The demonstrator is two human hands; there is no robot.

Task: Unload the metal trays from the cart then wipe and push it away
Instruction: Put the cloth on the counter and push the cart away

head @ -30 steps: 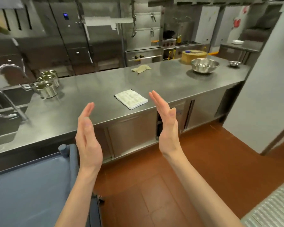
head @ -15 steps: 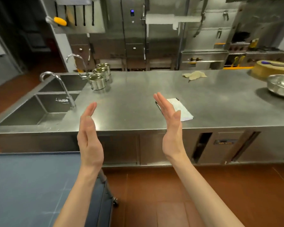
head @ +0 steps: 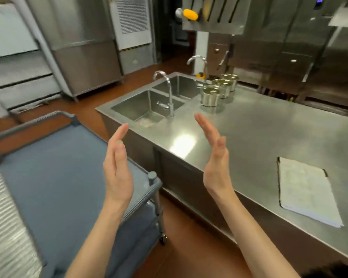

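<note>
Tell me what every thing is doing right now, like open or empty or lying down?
Left hand: open, fingers straight, holding nothing.
Right hand: open, fingers straight, holding nothing.
Cart: top shelf bare where visible, beside the counter.
Metal tray: ribbed, at the cart's near left edge, partly out of view.
Sink: no water running.
Three metal pots: upright in a row.
Notepad: lying flat on the counter.

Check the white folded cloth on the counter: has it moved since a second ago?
No. The white folded cloth lies near the steel counter's front edge, right of the three metal canisters, as before. Only the head camera swung left.
</note>
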